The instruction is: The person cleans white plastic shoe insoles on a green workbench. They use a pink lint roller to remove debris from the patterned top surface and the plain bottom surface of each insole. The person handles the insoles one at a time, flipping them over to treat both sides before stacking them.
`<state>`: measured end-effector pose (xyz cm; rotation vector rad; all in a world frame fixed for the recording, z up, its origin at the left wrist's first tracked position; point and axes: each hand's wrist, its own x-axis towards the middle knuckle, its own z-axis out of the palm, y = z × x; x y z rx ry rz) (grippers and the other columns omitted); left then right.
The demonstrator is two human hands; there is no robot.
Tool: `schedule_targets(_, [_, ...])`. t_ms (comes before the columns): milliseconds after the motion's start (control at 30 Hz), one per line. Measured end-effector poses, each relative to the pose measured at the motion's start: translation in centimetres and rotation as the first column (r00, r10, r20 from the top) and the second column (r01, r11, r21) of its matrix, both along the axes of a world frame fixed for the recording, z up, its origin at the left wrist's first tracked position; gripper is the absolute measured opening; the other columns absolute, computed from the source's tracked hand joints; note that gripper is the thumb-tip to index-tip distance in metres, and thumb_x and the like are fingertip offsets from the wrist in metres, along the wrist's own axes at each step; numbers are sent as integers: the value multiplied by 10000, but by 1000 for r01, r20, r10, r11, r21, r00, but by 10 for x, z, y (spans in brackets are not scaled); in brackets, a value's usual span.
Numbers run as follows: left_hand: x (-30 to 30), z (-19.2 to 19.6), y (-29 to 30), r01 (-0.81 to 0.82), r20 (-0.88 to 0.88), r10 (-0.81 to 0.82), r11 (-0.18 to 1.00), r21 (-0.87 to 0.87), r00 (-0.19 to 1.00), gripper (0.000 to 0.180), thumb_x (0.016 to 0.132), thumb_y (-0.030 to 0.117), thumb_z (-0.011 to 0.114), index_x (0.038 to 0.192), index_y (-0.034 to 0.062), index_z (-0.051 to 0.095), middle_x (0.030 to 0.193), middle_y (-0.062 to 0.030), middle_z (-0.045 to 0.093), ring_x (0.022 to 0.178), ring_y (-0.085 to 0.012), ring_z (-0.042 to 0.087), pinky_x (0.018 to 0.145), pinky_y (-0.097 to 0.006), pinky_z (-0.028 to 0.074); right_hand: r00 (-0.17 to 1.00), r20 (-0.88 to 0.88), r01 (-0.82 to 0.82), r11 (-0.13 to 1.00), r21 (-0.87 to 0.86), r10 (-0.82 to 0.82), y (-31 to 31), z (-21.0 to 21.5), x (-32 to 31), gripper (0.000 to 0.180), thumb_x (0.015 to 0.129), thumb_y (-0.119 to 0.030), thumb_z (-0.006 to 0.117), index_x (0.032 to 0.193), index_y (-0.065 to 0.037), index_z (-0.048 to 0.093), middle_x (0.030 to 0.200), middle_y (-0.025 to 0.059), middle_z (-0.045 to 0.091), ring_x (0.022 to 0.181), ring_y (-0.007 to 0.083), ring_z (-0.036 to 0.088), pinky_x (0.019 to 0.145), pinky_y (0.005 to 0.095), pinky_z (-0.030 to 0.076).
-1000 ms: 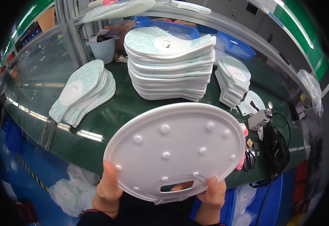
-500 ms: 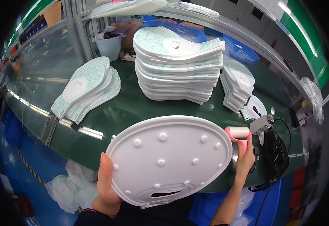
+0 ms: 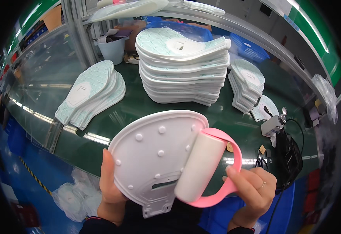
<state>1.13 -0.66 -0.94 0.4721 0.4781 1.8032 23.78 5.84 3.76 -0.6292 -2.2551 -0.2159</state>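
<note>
My left hand (image 3: pixel 110 187) is closed on the left edge of a white moulded plastic panel (image 3: pixel 145 165), with the thumb along its rim and the other fingers hidden behind. The panel is rounded, with small raised knobs, a slot and a narrow tab at its lower end. A pink-handled lint roller (image 3: pixel 202 165) with a white roll is in my right hand (image 3: pixel 254 191), which pinches the curved handle. The roll covers the panel's right side in this view; whether it touches the surface I cannot tell.
On the green table (image 3: pixel 112 113) stand a tall stack of teal-patterned white panels (image 3: pixel 184 74), a smaller left stack (image 3: pixel 86 93) and a right stack (image 3: pixel 247 84). A pump bottle (image 3: pixel 271 126) and black bag (image 3: pixel 289 156) lie right. Blue baskets (image 3: pixel 250 48) sit behind.
The lint roller has come from beyond the panel's right edge to in front of its right side, closer to me. The panel has turned, and its lower tab now shows.
</note>
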Motion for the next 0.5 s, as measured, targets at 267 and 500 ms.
schedule_targets(267, [-5, 4, 2, 119, 235, -149, 983, 138, 960, 657, 895, 516, 221, 1313, 9, 252, 1291, -224, 340, 1154, -357, 395, 941, -513, 339, 796, -242, 395, 778, -488, -555, 37, -65, 62, 505, 746, 45, 542, 1234, -47, 457, 1074, 167, 574, 920, 213, 566, 812, 292, 414])
schedule_targets(500, [-1, 4, -3, 194, 204, -254, 942, 274, 945, 882, 787, 693, 192, 1349, 14, 152, 1351, -200, 263, 1229, -331, 314, 986, -482, 306, 687, -243, 504, 690, -520, -685, 65, -106, 77, 487, 816, -25, 531, 1282, -83, 403, 1167, 100, 539, 893, 133, 559, 758, 241, 428])
